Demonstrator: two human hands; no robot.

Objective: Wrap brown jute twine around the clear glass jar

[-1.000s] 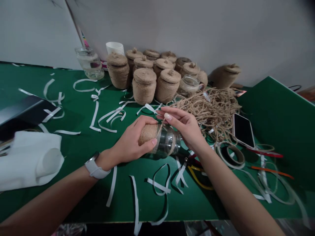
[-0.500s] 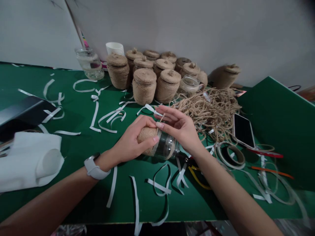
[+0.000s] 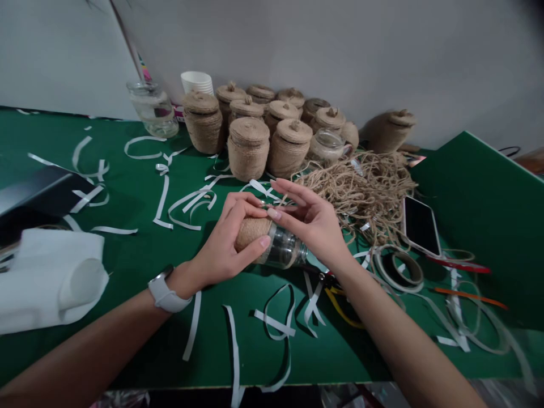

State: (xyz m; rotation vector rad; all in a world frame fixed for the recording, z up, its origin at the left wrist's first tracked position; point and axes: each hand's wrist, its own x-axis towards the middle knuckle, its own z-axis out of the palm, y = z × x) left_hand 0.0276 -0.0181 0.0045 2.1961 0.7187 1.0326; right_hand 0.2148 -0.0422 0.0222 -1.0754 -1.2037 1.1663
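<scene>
The left hand (image 3: 227,241) grips the glass jar (image 3: 274,246) by its twine-wrapped end. The right hand (image 3: 312,224) touches the jar's top. Loose twine (image 3: 361,190) lies right of the jar.

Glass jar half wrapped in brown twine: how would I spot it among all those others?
On the green table, look in front of the row of twine-covered lidded jars by the grey wall. The glass jar half wrapped in brown twine lies between the person's left hand and right hand. Unlike them, it lies on its side, part bare glass.

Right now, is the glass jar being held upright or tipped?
Tipped: the twine-wrapped glass jar lies sideways, gripped by the left hand.
</scene>
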